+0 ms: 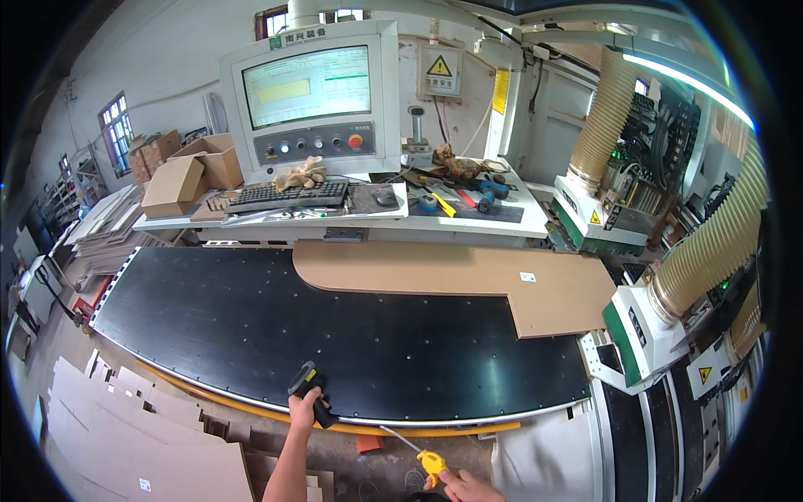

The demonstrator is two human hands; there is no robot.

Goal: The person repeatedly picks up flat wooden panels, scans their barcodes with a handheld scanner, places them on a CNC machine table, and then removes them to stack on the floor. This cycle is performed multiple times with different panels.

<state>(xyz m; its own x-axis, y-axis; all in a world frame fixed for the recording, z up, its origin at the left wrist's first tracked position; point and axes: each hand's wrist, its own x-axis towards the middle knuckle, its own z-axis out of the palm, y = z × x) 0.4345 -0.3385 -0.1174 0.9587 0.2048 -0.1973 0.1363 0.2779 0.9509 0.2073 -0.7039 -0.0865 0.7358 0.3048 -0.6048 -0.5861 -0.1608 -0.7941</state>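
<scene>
Near the front edge of the black machine table [251, 335], my left hand [304, 408] is closed round the grip of a black barcode scanner [303, 378] with a yellow mark on its head. Lower and to the right, just off that edge, my right hand [468, 485] grips a yellow air blow gun [432, 463]; its thin metal nozzle points up and left. On the far side of the table lies a brown board [410, 266] with one rounded end, a notch and a small white label. Both hands are apart from the board.
Behind the table stands a control console [309, 109] with a lit screen, above a shelf holding a keyboard [288, 196], work gloves [299, 173] and hand tools. Machine heads with ribbed hoses [707, 238] flank the right. Large boards [138, 435] lie at lower left.
</scene>
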